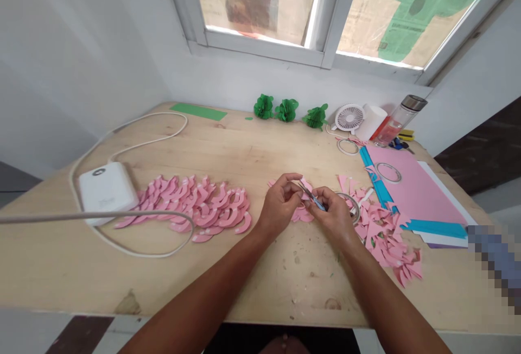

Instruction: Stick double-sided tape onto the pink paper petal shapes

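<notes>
My right hand (331, 210) is closed around small scissors (317, 202) with a blue handle, their narrow metal blades pointing up and left. Facing it, my left hand (280, 199) is pinched beside the blade tips on a pink paper piece (306, 185), partly hidden by the fingers. Under and between both hands lie more pink paper cutouts (301, 214). To the left is a spread pile of curved pink paper strips (211, 204), several with small white patches. Pink paper scraps (385, 229) are heaped right of my right hand, against a tape roll (353, 207).
A white power bank (108, 194) with a looping cable stands left. Green paper flowers (287, 110) line the wall. Back right are a small fan (349, 119) and a glass bottle (401, 120). Coloured sheets (423, 191) with another tape roll (388, 172) lie right.
</notes>
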A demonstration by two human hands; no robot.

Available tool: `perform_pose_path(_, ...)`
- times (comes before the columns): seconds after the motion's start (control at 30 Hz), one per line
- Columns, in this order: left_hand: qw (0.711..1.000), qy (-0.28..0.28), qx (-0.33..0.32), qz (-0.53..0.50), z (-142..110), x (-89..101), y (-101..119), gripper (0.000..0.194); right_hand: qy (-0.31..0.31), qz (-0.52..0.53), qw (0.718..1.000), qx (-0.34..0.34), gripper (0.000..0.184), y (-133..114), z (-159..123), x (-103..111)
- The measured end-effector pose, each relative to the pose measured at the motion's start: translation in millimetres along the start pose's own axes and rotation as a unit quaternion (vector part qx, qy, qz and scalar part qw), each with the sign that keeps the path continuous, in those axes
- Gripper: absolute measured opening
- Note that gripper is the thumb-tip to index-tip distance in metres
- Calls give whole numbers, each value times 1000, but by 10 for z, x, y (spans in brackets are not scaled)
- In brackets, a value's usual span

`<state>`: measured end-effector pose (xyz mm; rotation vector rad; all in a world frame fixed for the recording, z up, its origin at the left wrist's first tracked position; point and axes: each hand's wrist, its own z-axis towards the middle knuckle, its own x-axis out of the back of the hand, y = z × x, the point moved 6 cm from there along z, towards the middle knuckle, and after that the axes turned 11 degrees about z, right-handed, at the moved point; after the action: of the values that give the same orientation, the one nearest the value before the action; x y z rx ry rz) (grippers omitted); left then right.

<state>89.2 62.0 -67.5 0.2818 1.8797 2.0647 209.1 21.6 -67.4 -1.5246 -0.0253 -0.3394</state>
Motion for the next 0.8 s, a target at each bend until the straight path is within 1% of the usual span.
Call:
perform_pose_path(0.13, 1000, 8, 17, 4, -7, 12, -2, 32, -9, 58, 998, -19, 21, -15, -4, -23)
perform_pose_path(0.23, 1000, 8, 20, 12, -16, 14, -5, 33, -6, 69, 997, -23, 17, -21, -4, -17)
perform_pose_path(0.37, 1000, 10, 7, 28, -23, 14, -1, 35, -3, 80, 997, -23, 15, -5, 9, 3)
perform_pose_path(0.47, 1000, 10, 1, 25, -33, 2, 7, 42, 3, 100, 995, -23, 16, 12, 18, 19)
perform_pose_path(0.63, 1000, 14, -14, 16, -73, -49, 27, 58, 22, 112, 993, -29, 19, 9, 10, 37)
perform_pose_path(0.8, 999, 26, -32, 27, -102, -80, 17, 62, 25, 124, 991, -35, 21, -15, -2, 20)
